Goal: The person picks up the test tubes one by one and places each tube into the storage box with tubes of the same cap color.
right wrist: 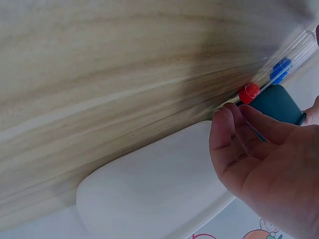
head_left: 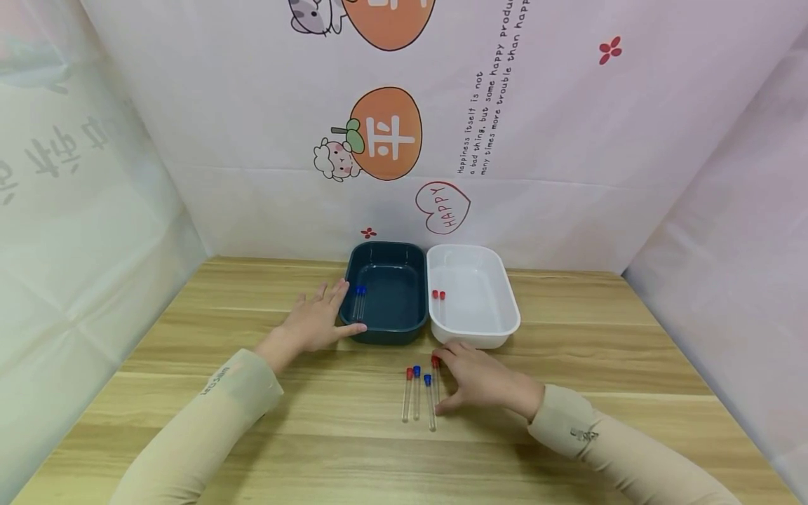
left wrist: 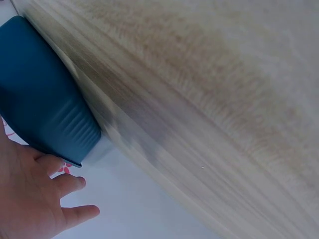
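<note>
My left hand is spread at the left side of the dark teal tray, fingers at its rim and thumb at its front edge; the left wrist view shows the fingers beside the tray. Two blue-capped tubes lie inside. In front of the trays, my right hand holds a red-capped tube lengthwise, fingertips at the cap and thumb near the other end. Left of it lie two blue-capped tubes and one red-capped tube.
A white tray stands against the dark tray's right side, with two red-capped tubes inside at its left. Behind both trays hangs a printed white cloth; more cloth borders the wooden table on both sides.
</note>
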A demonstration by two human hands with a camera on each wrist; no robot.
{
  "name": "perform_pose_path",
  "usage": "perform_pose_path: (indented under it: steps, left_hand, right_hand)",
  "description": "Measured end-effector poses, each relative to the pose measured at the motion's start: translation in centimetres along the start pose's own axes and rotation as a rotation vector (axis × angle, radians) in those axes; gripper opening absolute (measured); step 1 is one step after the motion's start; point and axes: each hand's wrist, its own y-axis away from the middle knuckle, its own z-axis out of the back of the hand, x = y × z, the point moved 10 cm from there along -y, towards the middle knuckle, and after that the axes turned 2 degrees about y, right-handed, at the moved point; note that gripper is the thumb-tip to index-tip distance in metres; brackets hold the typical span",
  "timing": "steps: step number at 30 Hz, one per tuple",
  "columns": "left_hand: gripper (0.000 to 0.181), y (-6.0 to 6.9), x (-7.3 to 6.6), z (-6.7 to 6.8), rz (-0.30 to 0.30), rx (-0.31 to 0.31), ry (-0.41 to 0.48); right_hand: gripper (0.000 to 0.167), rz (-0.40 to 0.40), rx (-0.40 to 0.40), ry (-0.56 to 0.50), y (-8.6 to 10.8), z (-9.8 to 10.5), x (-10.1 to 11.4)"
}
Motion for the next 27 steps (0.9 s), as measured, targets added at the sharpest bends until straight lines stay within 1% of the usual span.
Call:
perform_pose_path:
  steps: [5, 12, 17, 24, 27]
  left_hand:
    - [0.106, -0.08, 0.07, -0.11, 0.001, 0.003, -0.005]
    - [0.107, -0.21, 0.09, -0.19, 0.004, 0.003, 0.000]
    - [0.106, -0.29, -0.02, -0.01, 0.001, 0.006, -0.004]
    - [0.106, -0.25, 0.11, -0.06, 0.001, 0.007, -0.012]
    - [0.106, -0.19, 0.19, -0.14, 0.003, 0.008, -0.008]
  right_hand:
    - [0.099, -0.011, 0.007, 0.023, -0.14, -0.15, -0.14]
    - [0.094, 0.005, -0.010, 0.054, -0.02, 0.27, 0.03]
    - [0.091, 0.014, -0.022, 0.049, 0.03, 0.42, 0.11]
    - [0.092, -0.020, -0.008, 0.045, 0.02, 0.31, -0.29]
    - [0.093, -0.024, -0.008, 0.036, 0.12, 0.56, -0.24]
